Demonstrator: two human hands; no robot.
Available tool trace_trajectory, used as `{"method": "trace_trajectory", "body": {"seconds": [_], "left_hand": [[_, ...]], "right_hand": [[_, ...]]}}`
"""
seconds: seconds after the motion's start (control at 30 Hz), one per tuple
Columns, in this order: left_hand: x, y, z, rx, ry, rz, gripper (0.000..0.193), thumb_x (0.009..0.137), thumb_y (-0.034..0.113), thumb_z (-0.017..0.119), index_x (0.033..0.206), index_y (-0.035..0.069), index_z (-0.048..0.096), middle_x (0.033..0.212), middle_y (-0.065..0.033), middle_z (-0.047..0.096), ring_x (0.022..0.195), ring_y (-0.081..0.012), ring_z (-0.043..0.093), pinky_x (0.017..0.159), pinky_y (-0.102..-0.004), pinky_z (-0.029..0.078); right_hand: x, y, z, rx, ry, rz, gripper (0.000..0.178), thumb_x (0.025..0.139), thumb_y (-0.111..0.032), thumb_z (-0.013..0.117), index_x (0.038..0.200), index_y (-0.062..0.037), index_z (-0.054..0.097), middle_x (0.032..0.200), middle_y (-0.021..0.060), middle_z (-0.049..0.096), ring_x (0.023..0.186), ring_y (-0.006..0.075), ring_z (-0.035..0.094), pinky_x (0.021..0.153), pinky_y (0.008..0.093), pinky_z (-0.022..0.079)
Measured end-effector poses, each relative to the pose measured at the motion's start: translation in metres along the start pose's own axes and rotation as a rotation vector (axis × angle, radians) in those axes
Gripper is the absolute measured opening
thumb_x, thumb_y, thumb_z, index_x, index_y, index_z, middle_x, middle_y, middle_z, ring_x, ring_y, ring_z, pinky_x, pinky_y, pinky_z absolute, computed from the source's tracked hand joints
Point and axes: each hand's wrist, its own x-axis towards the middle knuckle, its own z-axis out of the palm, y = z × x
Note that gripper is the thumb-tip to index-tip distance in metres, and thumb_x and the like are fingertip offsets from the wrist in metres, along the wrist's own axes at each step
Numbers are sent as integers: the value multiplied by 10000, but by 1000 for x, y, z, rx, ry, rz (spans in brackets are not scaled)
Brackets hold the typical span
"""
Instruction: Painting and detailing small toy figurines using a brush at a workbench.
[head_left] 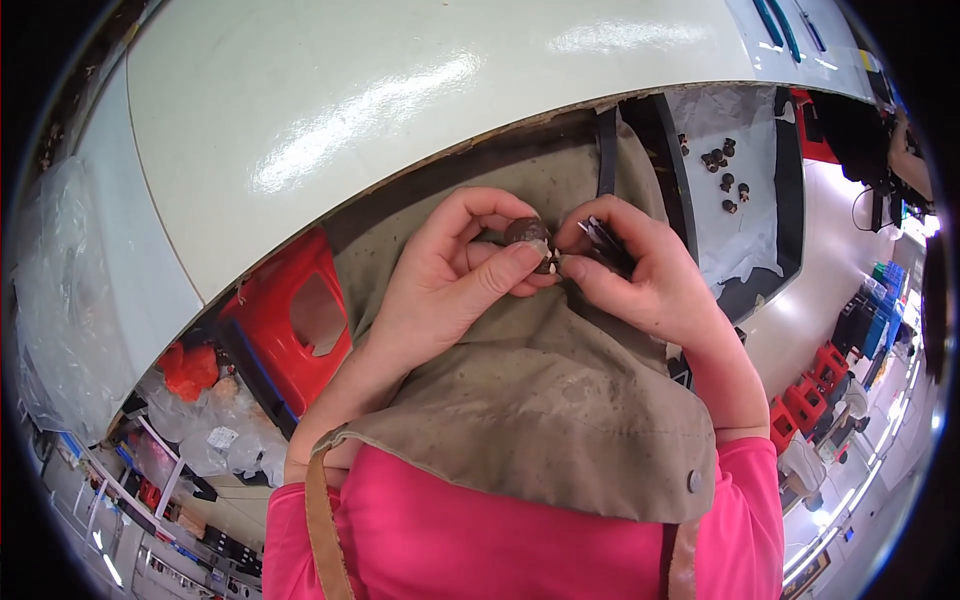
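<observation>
Workshop or factory floor: cream counter (pixel 400 90) at 12 o'clock, stacked red stools (pixel 815 385) at 4 o'clock, canvas apron (pixel 540 400).

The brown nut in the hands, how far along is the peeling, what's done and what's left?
Done: nothing finished is clearly in view. In hand: the left hand pinches a brown nut over the apron, while the right hand works a small dark tool at a pale spot where the shell seems opened. Left: most of its shell is on, and several dark nuts lie on the grey sheet beyond.
</observation>
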Motion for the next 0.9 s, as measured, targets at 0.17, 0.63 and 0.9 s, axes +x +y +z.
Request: {"method": "trace_trajectory", "body": {"seconds": [0.17, 0.63, 0.9], "left_hand": [[2, -2, 3, -1, 17, -7, 279, 905, 40, 551, 1157, 23, 431, 1041, -114, 561, 861, -193, 647, 737, -266, 549], [5, 0, 2, -56, 39, -65, 270, 906, 55, 570, 1146, 23, 452, 1024, -86, 527, 771, -162, 658, 641, -220, 533], [4, 1, 3, -34, 37, -91, 273, 902, 53, 573, 1145, 24, 451, 1012, -84, 533, 744, -155, 659, 613, -214, 532]], "right_hand": [[6, -3, -1, -27, -34, 94, 200, 809, -84, 616, 978, -2, 549, 826, 1, 561, 795, 61, 511, 725, 218, 430], [-3, 10, -13, 120, 4, 33, 191, 875, -78, 533, 1048, 3, 517, 909, 50, 588, 858, 121, 559, 791, 258, 440], [-13, 15, -14, -168, 7, -72, 174, 904, -117, 523, 1008, 22, 530, 829, 69, 593, 720, 151, 585, 667, 271, 459]]}}
